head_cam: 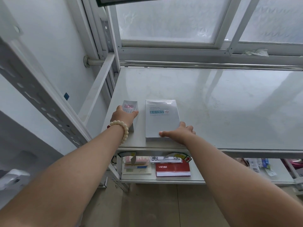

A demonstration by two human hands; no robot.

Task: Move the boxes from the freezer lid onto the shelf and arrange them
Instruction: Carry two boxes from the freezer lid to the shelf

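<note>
A flat pale-blue box (161,119) printed "MEDICAL" lies on the white shelf (221,104) near its front left. My right hand (179,132) holds its near right corner, thumb on top and fingers along the right edge. To its left a narrow silver box (130,106) with a pink pattern lies on the shelf. My left hand (123,117), with a bead bracelet on the wrist, grips this narrow box from above and covers its near half. A gap separates the two boxes.
A metal rail (196,63) and a frosted window (172,22) run behind the shelf. A slotted upright post (41,99) stands at the left. The lower shelf holds a red box (173,169), notebooks (137,166) and loose packets (262,166).
</note>
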